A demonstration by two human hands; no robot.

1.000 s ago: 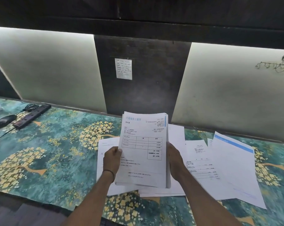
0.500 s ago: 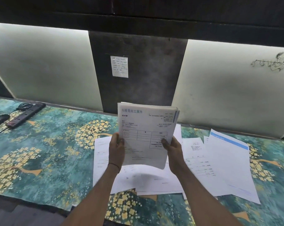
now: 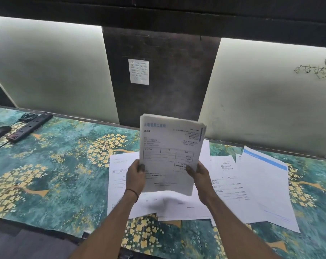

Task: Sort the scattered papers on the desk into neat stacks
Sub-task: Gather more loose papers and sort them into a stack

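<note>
Teal, gold-flowered desk (image 3: 55, 174) is bearing loose sheets (image 3: 261, 193) scattered from centre to right. Above them a paper stack (image 3: 169, 156) is standing upright, its blue heading too blurred to read. Left hand (image 3: 136, 178) and right hand (image 3: 199, 176) are gripping its lower side edges.

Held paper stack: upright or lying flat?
Upright. The left hand and right hand grip the stack by its side edges, printed face toward camera.
</note>
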